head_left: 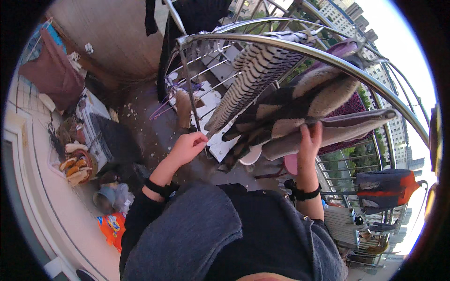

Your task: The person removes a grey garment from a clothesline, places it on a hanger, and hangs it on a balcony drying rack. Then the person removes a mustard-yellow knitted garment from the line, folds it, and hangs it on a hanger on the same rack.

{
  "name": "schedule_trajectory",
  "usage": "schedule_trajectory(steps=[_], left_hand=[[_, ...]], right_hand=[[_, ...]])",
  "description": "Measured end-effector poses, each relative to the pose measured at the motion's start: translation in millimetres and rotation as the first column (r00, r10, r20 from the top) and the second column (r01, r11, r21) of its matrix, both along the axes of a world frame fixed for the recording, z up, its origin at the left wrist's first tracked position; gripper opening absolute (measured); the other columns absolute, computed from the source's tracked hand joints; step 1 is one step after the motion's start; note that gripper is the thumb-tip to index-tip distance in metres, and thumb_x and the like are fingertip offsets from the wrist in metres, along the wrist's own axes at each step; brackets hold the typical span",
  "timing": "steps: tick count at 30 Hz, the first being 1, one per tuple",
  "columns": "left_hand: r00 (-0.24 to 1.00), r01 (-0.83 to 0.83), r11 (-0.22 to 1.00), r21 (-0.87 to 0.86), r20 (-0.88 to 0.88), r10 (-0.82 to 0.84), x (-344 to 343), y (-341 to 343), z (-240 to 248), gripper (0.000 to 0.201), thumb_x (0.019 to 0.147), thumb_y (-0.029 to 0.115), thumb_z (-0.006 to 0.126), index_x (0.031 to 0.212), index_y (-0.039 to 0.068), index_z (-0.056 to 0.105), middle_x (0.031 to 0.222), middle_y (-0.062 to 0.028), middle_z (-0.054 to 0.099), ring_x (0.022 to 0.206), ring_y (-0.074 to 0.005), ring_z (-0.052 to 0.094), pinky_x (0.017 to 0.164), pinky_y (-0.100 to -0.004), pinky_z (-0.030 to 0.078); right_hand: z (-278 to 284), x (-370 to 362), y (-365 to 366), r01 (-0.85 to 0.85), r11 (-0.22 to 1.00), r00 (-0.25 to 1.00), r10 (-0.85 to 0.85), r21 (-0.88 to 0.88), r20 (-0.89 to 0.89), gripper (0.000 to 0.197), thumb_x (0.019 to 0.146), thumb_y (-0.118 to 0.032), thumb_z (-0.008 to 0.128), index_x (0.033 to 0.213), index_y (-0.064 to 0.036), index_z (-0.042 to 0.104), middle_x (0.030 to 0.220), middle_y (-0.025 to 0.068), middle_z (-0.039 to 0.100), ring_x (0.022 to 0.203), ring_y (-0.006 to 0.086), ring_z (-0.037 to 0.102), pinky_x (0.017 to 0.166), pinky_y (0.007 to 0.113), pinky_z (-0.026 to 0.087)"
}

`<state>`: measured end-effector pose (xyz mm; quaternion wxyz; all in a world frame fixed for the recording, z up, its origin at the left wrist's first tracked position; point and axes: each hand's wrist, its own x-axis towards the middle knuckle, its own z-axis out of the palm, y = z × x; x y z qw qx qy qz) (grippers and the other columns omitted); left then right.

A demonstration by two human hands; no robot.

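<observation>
Two-handed work on striped cloth (255, 70) and checked cloth (282, 108), around upper centre of frame.
Pinches the former's low end with left hand (187, 147); touches the latter with right hand (308, 144), cannot tell whether gripping.

Legible text: none. Orange package (111, 230), near left: blue and white printed marking on its face, small and distorted toward the view's rim; characters cannot be made out.

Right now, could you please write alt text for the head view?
On a balcony, a person's right hand touches grey hanging fabric beside checked fabric, while the left hand is at the lower end of striped fabric. High-rise buildings stand beyond.
</observation>
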<state>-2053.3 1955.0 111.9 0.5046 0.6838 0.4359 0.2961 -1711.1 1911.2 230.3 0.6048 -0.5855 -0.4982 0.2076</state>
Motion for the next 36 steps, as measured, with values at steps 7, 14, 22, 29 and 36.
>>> schedule_trajectory(steps=[7,14,22,29,36], left_hand=[[0.997,-0.009,0.991,-0.136,-0.073,-0.001,-18.9,3.8,-46.4,0.014,0.082,0.009,0.062,0.095,0.003,0.063,0.078,-0.0035,0.063,0.070,-0.0099,0.057,0.065,-0.0263,0.048],[0.981,-0.120,0.965,-0.234,-0.177,0.079,-23.4,4.6,-60.0,0.014,0.080,0.011,0.062,0.093,0.004,0.063,0.073,-0.0038,0.062,0.068,-0.0111,0.058,0.063,-0.0271,0.048],[0.982,-0.088,0.990,-0.109,-0.173,0.068,6.0,8.5,-40.0,0.017,0.080,0.014,0.064,0.093,0.004,0.064,0.078,-0.0077,0.066,0.070,-0.0169,0.063,0.064,-0.0307,0.049],[0.802,0.512,0.858,-0.052,0.387,-0.455,70.1,-3.7,28.6,0.018,0.085,0.009,0.062,0.100,0.001,0.064,0.098,-0.0071,0.065,0.092,-0.0153,0.059,0.084,-0.0314,0.046],[0.743,0.522,0.823,-0.224,0.593,-0.310,89.9,-4.6,37.9,0.031,0.085,0.013,0.058,0.112,-0.002,0.058,0.109,-0.0140,0.063,0.107,-0.0241,0.057,0.095,-0.0372,0.043]], right_hand=[[7.1,-39.4,-4.9,-0.063,0.881,0.864,-0.187,0.469,0.467,0.050,0.080,0.004,0.056,0.128,-0.0056,0.042,0.131,0.0175,0.040,0.113,0.0281,0.047,0.096,0.038,0.038],[15.5,-37.9,-7.0,-0.062,0.809,0.765,-0.337,0.584,0.549,0.037,0.077,0.002,0.061,0.112,-0.0084,0.054,0.115,0.0162,0.046,0.102,0.0289,0.047,0.090,0.040,0.038],[28.9,-45.9,-12.1,-0.559,0.824,0.592,0.318,0.093,0.740,0.028,0.072,0.005,0.063,0.097,-0.0073,0.064,0.083,0.0114,0.057,0.071,0.0272,0.058,0.060,0.034,0.047],[-77.1,-43.3,6.9,-0.744,0.359,0.390,0.918,-0.564,0.070,0.077,0.079,-0.026,0.070,0.142,-0.0105,0.030,0.125,0.0150,0.053,0.109,0.0271,0.057,0.088,0.036,0.046],[-113.4,-50.8,-2.5,-0.759,0.519,0.582,0.811,-0.393,-0.052,0.027,0.086,-0.018,0.061,0.110,-0.0061,0.059,0.093,0.0117,0.067,0.082,0.0241,0.065,0.074,0.036,0.051]])
